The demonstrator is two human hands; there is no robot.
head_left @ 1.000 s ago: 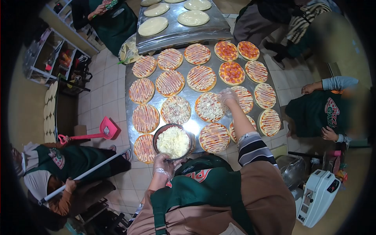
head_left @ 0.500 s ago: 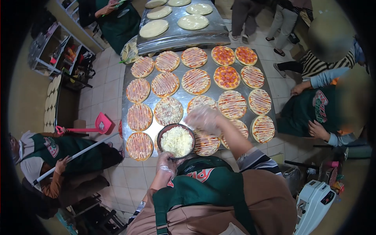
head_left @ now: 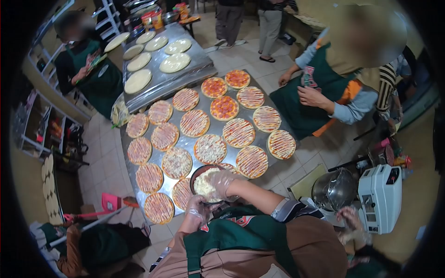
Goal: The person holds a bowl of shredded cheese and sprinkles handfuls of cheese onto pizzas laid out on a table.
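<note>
1. The dark bowl (head_left: pixel 198 172) is being held low over the near edge of the metal table (head_left: pixel 261 139), just in front of the green apron (head_left: pixel 243 227) of the wearer.
2. The bowl's near side is being gripped by the left hand (head_left: pixel 198 211), which is being covered by a clear glove — its fingers are being kept clamped there.
3. The white shredded cheese (head_left: pixel 203 186) inside the bowl is being touched by the gloved right hand (head_left: pixel 222 181); its fingertips are being hidden, so whether they are apart or together cannot be told.
4. Parts of two striped pizzas are being covered by the bowl and hands.
5. White shreds are being borne by two pizzas beyond the bowl: a nearer-left one (head_left: pixel 177 163) and a right-hand one (head_left: pixel 210 149).
6. Red topping is being shown by three far pizzas (head_left: pixel 224 108), while pale stripes are being carried by the others.
7. Pale dough rounds (head_left: pixel 174 63) are being supported by a second table (head_left: pixel 160 83) beyond.
8. The right side of the table is being faced by a co-worker (head_left: pixel 296 111) — a white mixer (head_left: pixel 380 199) is being seen nearer, at the right.
</note>
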